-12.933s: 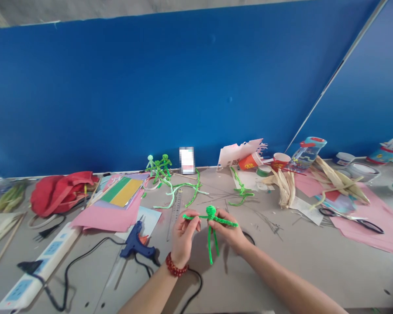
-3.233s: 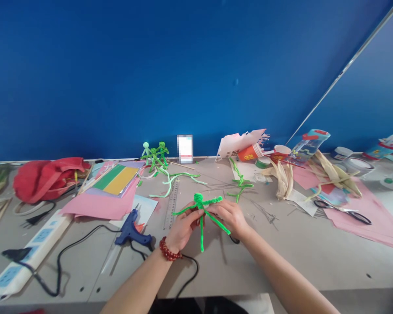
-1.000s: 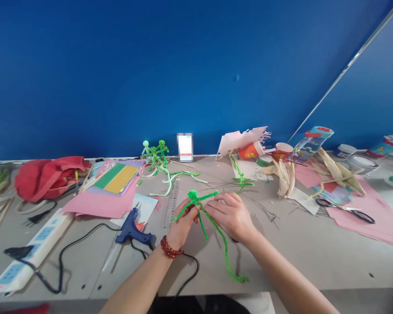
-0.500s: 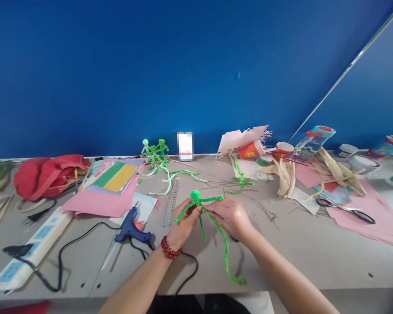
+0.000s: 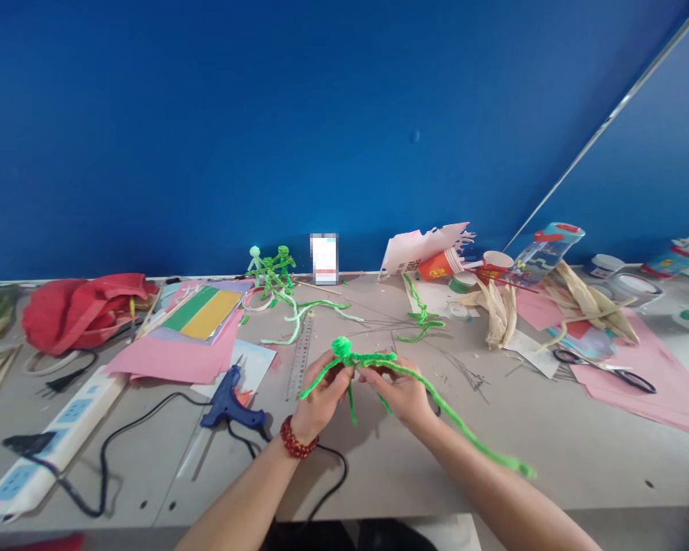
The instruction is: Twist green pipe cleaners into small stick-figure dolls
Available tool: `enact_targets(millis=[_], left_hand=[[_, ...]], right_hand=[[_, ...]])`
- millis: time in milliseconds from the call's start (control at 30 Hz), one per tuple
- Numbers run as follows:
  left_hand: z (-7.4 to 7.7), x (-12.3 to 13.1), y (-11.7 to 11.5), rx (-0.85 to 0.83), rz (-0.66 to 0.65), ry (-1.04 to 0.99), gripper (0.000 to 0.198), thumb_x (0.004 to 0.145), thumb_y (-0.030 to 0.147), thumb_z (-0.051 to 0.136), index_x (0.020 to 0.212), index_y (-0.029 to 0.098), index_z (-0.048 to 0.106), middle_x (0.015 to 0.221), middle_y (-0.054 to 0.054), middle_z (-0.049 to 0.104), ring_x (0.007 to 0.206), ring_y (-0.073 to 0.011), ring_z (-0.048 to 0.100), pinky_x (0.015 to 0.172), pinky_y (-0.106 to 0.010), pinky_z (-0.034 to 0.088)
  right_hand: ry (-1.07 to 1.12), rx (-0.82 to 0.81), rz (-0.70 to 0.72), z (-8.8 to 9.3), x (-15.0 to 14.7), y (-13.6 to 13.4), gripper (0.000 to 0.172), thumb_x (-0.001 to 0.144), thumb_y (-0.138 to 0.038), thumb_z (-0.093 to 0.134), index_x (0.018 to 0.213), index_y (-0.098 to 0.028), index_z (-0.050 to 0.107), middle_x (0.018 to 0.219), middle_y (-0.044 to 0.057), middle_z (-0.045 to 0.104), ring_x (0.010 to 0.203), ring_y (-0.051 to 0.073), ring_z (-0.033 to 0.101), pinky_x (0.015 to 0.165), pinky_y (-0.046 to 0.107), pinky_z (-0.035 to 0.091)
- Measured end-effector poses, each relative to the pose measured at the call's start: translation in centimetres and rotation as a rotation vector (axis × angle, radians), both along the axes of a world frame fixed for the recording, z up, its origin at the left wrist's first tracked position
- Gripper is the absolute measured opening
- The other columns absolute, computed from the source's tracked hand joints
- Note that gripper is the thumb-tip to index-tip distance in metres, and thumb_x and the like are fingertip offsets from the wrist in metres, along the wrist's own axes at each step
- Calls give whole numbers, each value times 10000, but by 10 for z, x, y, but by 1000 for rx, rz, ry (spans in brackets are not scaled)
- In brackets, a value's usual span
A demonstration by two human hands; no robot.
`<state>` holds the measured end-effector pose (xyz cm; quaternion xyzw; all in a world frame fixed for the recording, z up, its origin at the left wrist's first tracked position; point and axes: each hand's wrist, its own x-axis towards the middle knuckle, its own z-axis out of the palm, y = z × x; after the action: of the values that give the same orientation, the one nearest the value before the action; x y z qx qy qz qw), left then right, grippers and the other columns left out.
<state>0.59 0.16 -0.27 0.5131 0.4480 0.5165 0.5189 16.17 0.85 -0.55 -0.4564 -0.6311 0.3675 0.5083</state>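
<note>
Between my hands, above the table's front part, is a bright green stick figure [image 5: 341, 349] of wrapped yarn, with a round head, arms and legs. My left hand [image 5: 321, 396] pinches its body from the left, a red bead bracelet at the wrist. Fingers of my right hand [image 5: 403, 390] are closed at the figure's right side, gripping the green yarn strand [image 5: 465, 422] near the body. The strand's long loose end runs over my right wrist toward the lower right. My fingers partly hide the figure's torso and legs.
Finished-looking green figures [image 5: 271, 269] stand by the blue wall. A blue glue gun [image 5: 230, 404] and power strip [image 5: 51, 444] lie left, with cords on the table. Scissors [image 5: 605, 366], thin wires [image 5: 465, 371], corn husks [image 5: 498, 314] and paper cups [image 5: 441, 265] are right.
The loose yarn end has swung from hanging down in front to stretching right across my right forearm. My right hand has shifted slightly left and turned, its fingertips now close to my left fingers.
</note>
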Motion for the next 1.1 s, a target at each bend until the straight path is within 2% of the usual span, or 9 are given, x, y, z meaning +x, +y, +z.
enact_targets(millis=[100,233,433,600,767,833,933,1000,1100], left_hand=[[2,0,-2,15,-11,9,153,815,316,639,710,217,587,509,36,458,444,-119,378,470,-263,322],[6,0,-3,59,-35,39,141,825,306,625,723,210,616,567,18,490,490,-128,381,500,-263,334],[16,-2,-2,176,-78,105,88,799,255,637,739,199,666,678,-30,580,644,-181,492,663,-295,410],[19,-2,-1,124,-112,52,82,763,263,682,725,191,681,681,-30,581,656,-185,494,675,-294,406],[15,-1,0,124,-113,43,82,768,268,679,735,194,672,677,-26,581,658,-184,502,665,-292,417],[11,0,0,120,-121,39,103,775,290,674,736,195,666,680,-27,583,648,-177,505,648,-289,421],[1,0,0,41,-127,13,159,817,348,629,784,195,658,596,2,521,536,-135,431,534,-266,376],[-7,0,0,-28,-89,-62,195,804,385,638,772,193,633,542,33,448,474,-107,367,461,-246,317],[-15,0,2,-120,-64,-135,206,766,379,678,768,190,596,543,51,446,453,-84,360,427,-223,283]], right_hand=[[208,-169,69,-3,-4,0,244,769,-388,680,625,-191,670,603,33,690,552,167,622,538,266,501],[373,-310,161,-1,-6,0,279,747,-433,720,663,-172,666,588,28,670,512,130,562,508,243,466],[525,-423,236,4,-5,0,286,706,-412,774,678,-163,638,573,7,634,518,115,546,517,234,438],[641,-509,281,8,-5,-1,302,684,-384,801,705,-167,592,546,-20,603,493,97,524,505,218,404],[652,-589,304,10,-4,-1,332,691,-392,792,729,-182,538,540,-32,588,477,93,521,483,207,395],[614,-568,323,10,-3,0,327,705,-405,779,744,-182,543,575,-20,599,510,103,539,502,216,416],[493,-399,295,11,2,3,320,713,-420,766,765,-184,557,630,-12,591,567,121,545,542,239,442],[428,-242,192,13,6,5,295,733,-406,752,796,-196,554,655,-22,564,577,118,524,541,238,437],[366,1,-2,13,12,6,192,804,-348,693,860,-209,574,749,1,572,624,126,525,558,245,446]])
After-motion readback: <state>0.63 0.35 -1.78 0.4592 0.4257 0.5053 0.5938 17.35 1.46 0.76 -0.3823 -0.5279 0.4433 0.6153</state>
